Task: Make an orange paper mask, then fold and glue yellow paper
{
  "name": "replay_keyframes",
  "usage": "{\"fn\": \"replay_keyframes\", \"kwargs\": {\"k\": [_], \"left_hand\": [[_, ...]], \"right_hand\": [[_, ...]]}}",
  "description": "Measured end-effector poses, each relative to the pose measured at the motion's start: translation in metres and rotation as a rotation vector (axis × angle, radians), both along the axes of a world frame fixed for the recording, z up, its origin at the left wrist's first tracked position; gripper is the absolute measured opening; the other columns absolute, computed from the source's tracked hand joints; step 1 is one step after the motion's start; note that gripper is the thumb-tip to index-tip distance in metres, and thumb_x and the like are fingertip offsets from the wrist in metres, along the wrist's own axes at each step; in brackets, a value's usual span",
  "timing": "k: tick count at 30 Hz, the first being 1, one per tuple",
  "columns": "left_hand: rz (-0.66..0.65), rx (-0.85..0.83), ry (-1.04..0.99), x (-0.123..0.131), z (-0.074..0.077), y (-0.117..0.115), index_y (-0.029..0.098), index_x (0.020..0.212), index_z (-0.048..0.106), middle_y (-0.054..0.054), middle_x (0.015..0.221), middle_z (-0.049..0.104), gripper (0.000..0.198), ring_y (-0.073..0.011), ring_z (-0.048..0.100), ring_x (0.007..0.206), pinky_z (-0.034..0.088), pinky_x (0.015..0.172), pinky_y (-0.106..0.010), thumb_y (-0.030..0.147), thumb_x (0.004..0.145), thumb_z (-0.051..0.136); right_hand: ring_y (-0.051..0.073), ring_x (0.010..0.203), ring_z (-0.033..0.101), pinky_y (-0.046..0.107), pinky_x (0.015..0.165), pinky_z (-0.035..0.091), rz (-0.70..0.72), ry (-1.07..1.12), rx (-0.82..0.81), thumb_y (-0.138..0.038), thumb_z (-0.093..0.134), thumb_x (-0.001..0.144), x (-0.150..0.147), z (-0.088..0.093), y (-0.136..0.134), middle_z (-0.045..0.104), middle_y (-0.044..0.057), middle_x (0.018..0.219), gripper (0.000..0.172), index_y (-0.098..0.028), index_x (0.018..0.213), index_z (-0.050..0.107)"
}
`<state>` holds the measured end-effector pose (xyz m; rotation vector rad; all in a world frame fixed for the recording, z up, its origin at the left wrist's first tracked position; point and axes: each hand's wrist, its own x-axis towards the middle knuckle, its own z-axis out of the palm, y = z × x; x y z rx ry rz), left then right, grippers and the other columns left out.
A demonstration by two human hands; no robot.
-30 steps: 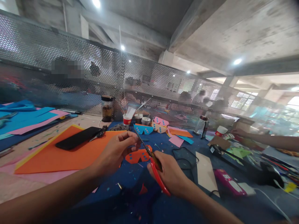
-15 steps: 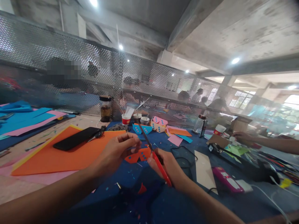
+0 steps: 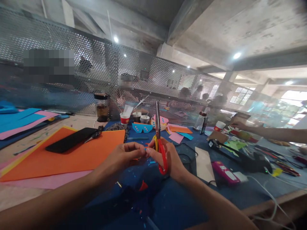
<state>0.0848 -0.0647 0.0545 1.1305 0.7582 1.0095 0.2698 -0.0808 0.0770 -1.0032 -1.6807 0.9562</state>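
Observation:
My right hand (image 3: 171,156) is closed round a pair of scissors (image 3: 162,156) with red handles and a yellow part. The closed blades point up, away from the table. My left hand (image 3: 128,155) pinches with thumb and forefinger, its tips meeting those of my right hand. A tiny blue and orange bit shows between the fingertips, too small to make out. Beyond the hands stands a blue paper mask shape (image 3: 142,128) with dots. Below them a small red-orange paper scrap (image 3: 143,185) lies on the dark blue table cover (image 3: 168,201).
To the left, a black phone (image 3: 70,140) lies on orange sheets (image 3: 105,150). Paper cups (image 3: 125,118) and a lidded jar (image 3: 101,108) stand by the perforated screen (image 3: 96,54). At right are a magenta device (image 3: 225,172), cables and another person's arm (image 3: 271,132).
My hands have come together at the fingertips. The scissors have swung from leaning left to nearly upright. The orange dotted paper piece, visible earlier, is now mostly hidden behind the hands.

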Motion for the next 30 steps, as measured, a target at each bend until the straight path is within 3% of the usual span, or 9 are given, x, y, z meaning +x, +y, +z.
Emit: {"fn": "replay_keyframes", "kwargs": {"k": [10, 16, 21, 25, 30], "left_hand": [[-0.061, -0.057, -0.061, 0.000, -0.004, 0.002, 0.018, 0.078, 0.080, -0.006, 0.084, 0.078, 0.021, -0.0161, 0.068, 0.079, 0.055, 0.078, -0.027, 0.033, 0.068, 0.091], [-0.056, -0.030, -0.032, 0.000, -0.004, 0.000, 0.017, 0.076, 0.076, -0.003, 0.077, 0.074, 0.025, -0.0126, 0.064, 0.073, 0.053, 0.072, -0.023, 0.038, 0.074, 0.089], [-0.054, -0.030, -0.028, -0.001, -0.003, -0.001, 0.016, 0.074, 0.074, -0.003, 0.078, 0.074, 0.027, -0.0125, 0.064, 0.074, 0.053, 0.072, -0.023, 0.039, 0.075, 0.089], [-0.012, -0.038, -0.058, -0.002, 0.001, 0.002, 0.016, 0.075, 0.074, -0.002, 0.076, 0.073, 0.026, -0.0122, 0.065, 0.073, 0.053, 0.073, -0.023, 0.037, 0.073, 0.090], [0.048, -0.037, -0.100, -0.006, 0.011, 0.007, 0.017, 0.072, 0.072, -0.002, 0.071, 0.072, 0.033, -0.0135, 0.064, 0.068, 0.054, 0.071, -0.026, 0.037, 0.062, 0.095]], "right_hand": [[0.011, 0.061, 0.052, 0.028, 0.063, 0.049, -0.014, 0.034, 0.005, -0.041, 0.075, 0.082, 0.000, 0.000, 0.000, 0.055, -0.005, 0.072, 0.026, -0.021, 0.085, 0.058], [0.013, 0.068, 0.057, 0.027, 0.065, 0.048, -0.010, 0.047, -0.003, -0.037, 0.076, 0.082, 0.000, -0.010, 0.004, 0.061, -0.003, 0.076, 0.025, -0.020, 0.088, 0.059], [0.012, 0.063, 0.056, 0.025, 0.061, 0.046, 0.024, 0.035, -0.018, -0.046, 0.073, 0.086, 0.001, -0.007, 0.000, 0.062, -0.003, 0.072, 0.031, -0.020, 0.090, 0.058], [0.010, 0.057, 0.046, 0.023, 0.053, 0.038, 0.042, -0.049, -0.082, -0.055, 0.067, 0.092, 0.008, -0.001, -0.004, 0.053, -0.006, 0.069, 0.036, -0.020, 0.093, 0.058], [0.012, 0.072, 0.050, 0.025, 0.064, 0.039, 0.092, -0.295, -0.048, -0.053, 0.066, 0.094, 0.019, -0.001, -0.005, 0.057, -0.003, 0.083, 0.034, -0.021, 0.095, 0.057]]}}
